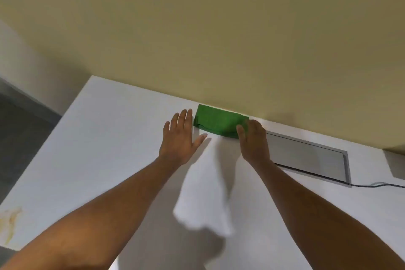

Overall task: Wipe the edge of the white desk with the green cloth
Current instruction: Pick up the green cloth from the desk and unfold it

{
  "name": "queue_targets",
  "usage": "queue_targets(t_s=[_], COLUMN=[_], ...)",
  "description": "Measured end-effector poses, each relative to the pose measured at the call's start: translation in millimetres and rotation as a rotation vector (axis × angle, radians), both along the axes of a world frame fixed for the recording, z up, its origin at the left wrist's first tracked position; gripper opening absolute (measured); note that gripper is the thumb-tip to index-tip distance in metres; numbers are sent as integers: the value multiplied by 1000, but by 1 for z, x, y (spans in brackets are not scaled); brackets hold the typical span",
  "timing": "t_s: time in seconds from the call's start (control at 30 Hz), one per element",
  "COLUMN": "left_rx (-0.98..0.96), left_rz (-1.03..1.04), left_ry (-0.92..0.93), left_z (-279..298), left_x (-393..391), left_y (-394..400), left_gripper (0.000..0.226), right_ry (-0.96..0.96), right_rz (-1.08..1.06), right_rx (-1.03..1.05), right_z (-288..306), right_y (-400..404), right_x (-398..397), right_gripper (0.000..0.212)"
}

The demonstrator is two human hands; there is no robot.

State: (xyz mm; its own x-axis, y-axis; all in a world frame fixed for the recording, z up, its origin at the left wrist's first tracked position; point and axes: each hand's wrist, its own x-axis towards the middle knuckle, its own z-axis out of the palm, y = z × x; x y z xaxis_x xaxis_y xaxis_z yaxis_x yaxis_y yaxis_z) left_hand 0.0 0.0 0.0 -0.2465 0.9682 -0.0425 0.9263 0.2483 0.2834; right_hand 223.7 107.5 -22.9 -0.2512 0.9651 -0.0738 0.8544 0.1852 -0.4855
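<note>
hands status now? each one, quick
Left hand: open, flat on the white desk, beside the green cloth.
Right hand: fingers curled on the green cloth, pressing it.

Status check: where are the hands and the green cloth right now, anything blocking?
Right hand pressing green cloth at desk back edge by wall. Left hand flat, open, beside cloth. Grey panel and cable lie to the right.

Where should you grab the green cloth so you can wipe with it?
Best guess: press down on the green cloth from above along its near long side, fingers flat. It lies folded flat against the wall at the desk back edge, so the far side is blocked. The right hand already covers its right end.
</note>
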Motion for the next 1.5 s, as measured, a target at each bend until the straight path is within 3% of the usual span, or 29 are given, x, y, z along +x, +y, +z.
queue_targets(t_s=[0.13,0.23,0.33,0.37,0.43,0.5,0.8,0.97,1.07,1.2,1.3,1.37,1.5], left_rx=[-83,-117,-149,-137,-132,-155,-137,-76,20,148,229,281,353], left_rz=[206,467,628,653,717,764,846,877,924,970,945,871,846], left_ry=[-429,-745,-884,-911,-952,-983,-1397,-1706,-1793,-1783,-1723,-1705,-1729], left_z=[-22,-33,-41,-45,-55,-60,-38,-9,14,35,54,67,78], left_x=[-3,-1,-4,-5,-8,-6,-1,-16,-32,-55,-71,-85,-117], left_y=[38,65,84,88,94,95,45,-21,-73,-136,-182,-212,-270], left_gripper=[85,79,24,21,33,24,2,29,20,10,9,23,31], right_ry=[88,151,180,197,205,211,275,405,318,350,497,512,501], right_rz=[-159,-220,-277,-300,-332,-362,-325,-239,-129,185,398,415,356], right_rx=[-202,-272,-347,-356,-377,-417,-479,-553,-506,-151,-360,-480,-491], right_z=[-11,-22,-31,-34,-36,-38,-22,-2,15,42,72,85,98], right_y=[37,59,73,75,77,78,45,-10,-60,-140,-203,-239,-286], right_x=[-5,-8,-11,-13,-17,-17,-15,-27,-48,-98,-146,-176,-224], right_gripper=[53,54,59,62,66,64,19,22,36,36,45,52,35])
